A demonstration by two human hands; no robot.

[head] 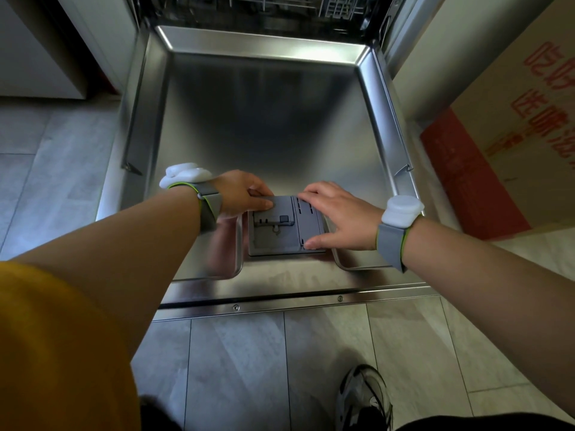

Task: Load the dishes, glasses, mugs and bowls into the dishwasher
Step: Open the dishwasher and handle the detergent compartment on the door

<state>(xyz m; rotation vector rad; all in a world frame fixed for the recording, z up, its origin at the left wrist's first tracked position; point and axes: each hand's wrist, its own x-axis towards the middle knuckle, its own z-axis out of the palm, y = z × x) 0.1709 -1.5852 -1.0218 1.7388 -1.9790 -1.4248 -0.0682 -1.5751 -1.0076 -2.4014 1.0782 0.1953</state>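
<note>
yellow sleeve (46,337); both hands on ribbed grey plastic dispenser (284,227).

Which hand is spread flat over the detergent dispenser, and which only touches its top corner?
The right hand lies spread over the dispenser's right side; the left hand only touches its upper left corner with its fingertips.

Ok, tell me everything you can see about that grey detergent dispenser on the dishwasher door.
The detergent dispenser is a grey plastic rectangular unit set flush in the steel inner face of the lowered door, near its front edge. Its left part shows a recessed compartment with a small square button; its right part has rows of slots. The left hand touches its upper left corner; the right hand rests fingers and thumb on its right side.
</note>
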